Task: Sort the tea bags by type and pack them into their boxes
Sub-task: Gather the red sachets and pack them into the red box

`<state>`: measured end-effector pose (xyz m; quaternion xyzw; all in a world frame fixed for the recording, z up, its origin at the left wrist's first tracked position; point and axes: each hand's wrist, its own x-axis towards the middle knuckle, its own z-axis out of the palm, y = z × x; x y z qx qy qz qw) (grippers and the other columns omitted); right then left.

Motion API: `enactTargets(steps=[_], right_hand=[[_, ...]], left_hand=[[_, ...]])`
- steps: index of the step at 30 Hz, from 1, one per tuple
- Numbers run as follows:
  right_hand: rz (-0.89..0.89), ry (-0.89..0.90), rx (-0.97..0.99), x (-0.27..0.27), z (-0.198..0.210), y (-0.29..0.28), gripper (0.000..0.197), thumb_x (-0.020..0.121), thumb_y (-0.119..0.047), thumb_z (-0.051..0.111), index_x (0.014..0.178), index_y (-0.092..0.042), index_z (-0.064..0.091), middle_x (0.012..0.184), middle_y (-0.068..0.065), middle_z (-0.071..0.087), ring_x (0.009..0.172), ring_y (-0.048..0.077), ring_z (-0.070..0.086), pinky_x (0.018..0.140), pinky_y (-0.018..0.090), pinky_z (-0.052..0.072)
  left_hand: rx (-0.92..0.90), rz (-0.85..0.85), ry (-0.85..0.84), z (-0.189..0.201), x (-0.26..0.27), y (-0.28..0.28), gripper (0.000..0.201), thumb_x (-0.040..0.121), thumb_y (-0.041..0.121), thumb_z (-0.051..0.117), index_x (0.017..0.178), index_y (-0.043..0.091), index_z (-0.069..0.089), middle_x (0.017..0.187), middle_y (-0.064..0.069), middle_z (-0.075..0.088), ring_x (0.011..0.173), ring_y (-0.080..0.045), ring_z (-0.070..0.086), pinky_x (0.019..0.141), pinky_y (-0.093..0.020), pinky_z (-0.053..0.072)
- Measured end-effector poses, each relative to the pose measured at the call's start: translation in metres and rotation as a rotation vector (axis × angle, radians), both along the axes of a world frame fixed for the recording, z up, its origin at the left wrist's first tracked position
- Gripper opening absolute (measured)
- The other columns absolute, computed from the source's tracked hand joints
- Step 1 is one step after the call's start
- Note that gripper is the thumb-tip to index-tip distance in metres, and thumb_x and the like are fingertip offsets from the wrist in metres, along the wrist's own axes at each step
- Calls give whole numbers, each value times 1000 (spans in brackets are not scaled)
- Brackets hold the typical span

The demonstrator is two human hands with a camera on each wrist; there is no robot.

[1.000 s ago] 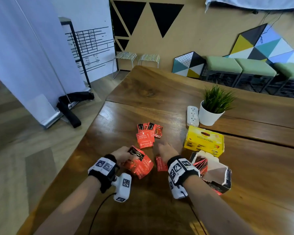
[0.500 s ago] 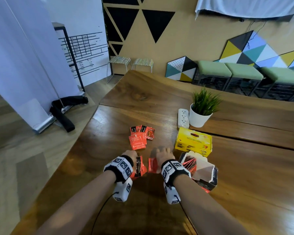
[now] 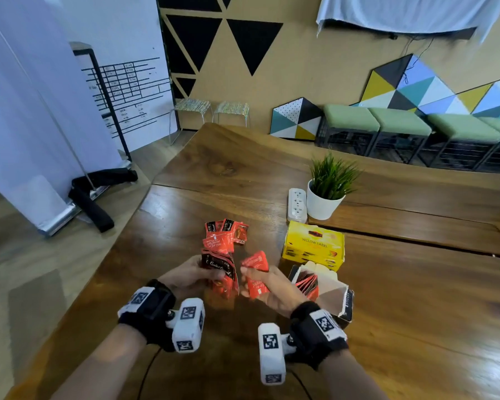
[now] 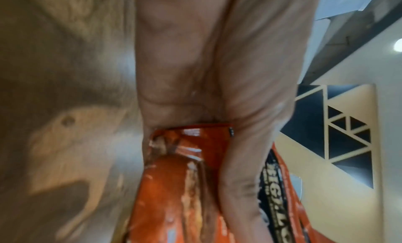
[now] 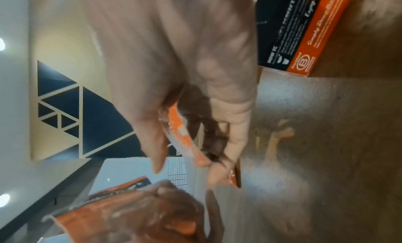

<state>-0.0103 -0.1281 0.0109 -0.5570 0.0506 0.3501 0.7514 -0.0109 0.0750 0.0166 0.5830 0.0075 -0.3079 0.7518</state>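
My left hand grips a stack of red tea bags upright above the table; in the left wrist view the thumb presses across the red packets. Just to its right, my right hand holds a few red tea bags, pinched between thumb and fingers with a red packet between them. More red tea bags lie in a loose pile on the table beyond the hands. An open red-and-black box with red bags inside lies at my right wrist. A closed yellow box stands behind it.
A white power strip and a potted plant in a white pot stand behind the yellow box. The wooden table runs far and to the right; its left edge drops to the floor.
Both hands have lifted off the table and turned thumb-up, each carrying red tea bags. The stack in the left hand now stands upright, close to the bags in the right.
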Motion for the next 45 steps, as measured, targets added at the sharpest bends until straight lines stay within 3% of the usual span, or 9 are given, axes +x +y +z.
enactTargets(steps=[5, 10, 13, 19, 23, 28, 33, 38, 45], right_hand=[[-57, 59, 148, -5, 9, -10, 59, 90, -57, 36, 116, -6, 50, 129, 27, 51, 123, 39, 48, 108, 46, 35], [-56, -15, 68, -11, -1, -19, 23, 90, -17, 51, 106, 0, 54, 100, 12, 64, 89, 16, 64, 80, 29, 50], [-84, -45, -4, -13, -5, -19, 16, 87, -4, 58, 101, -3, 52, 103, 11, 63, 83, 14, 66, 65, 22, 52], [-327, -129, -87, -10, -7, -33, 43, 66, -2, 76, 101, -11, 52, 116, 16, 62, 105, 31, 62, 90, 48, 51], [-370, -339, -249, -1, 10, -49, 39, 72, 4, 73, 96, -15, 49, 98, 5, 68, 86, 15, 68, 76, 36, 56], [-229, -547, -521, 8, 24, -49, 40, 69, 1, 77, 89, -18, 48, 94, 0, 68, 89, 15, 65, 83, 43, 54], [-408, -471, -528, 14, 23, -42, 37, 71, -4, 77, 86, -17, 46, 94, 3, 68, 87, 19, 66, 81, 46, 55], [-257, -627, -694, 10, 21, -29, 34, 81, -3, 67, 88, -24, 42, 98, 1, 64, 92, 20, 64, 72, 30, 54], [173, -1086, -1019, 17, 53, -75, 52, 85, 1, 59, 121, -20, 27, 88, 4, 67, 72, 19, 63, 66, 37, 54]], left_hand=[[-137, -44, 3, -8, 6, -22, 70, 46, 24, 92, 103, 3, 57, 90, -10, 72, 83, -23, 70, 70, -35, 56], [-139, -59, 9, -14, 10, -26, 55, 55, 22, 88, 102, 5, 66, 98, -14, 69, 90, -27, 67, 81, -43, 55], [-76, -77, 57, -21, 10, -29, 56, 55, 23, 89, 104, 8, 67, 102, -15, 67, 95, -29, 66, 82, -44, 52], [-2, 59, 193, -15, 3, -37, 45, 59, 18, 85, 98, 8, 66, 94, -12, 73, 85, -24, 70, 71, -35, 57], [92, 245, 234, -13, 5, -44, 28, 88, 12, 57, 115, 3, 55, 107, -17, 68, 96, -26, 67, 82, -36, 55], [19, 206, 277, -4, 2, -66, 22, 96, 7, 40, 112, -1, 52, 115, -25, 61, 113, -39, 56, 98, -54, 44], [-272, 320, 322, 7, 9, -85, 42, 92, 51, 37, 111, 15, 51, 107, -20, 59, 117, -37, 49, 101, -59, 38], [-250, 343, 288, 13, 10, -95, 35, 96, 30, 43, 119, 5, 53, 105, -16, 68, 104, -29, 60, 84, -45, 50], [-200, 169, 386, 8, 10, -78, 38, 92, 26, 49, 121, 1, 49, 110, -25, 65, 105, -34, 63, 91, -52, 49]])
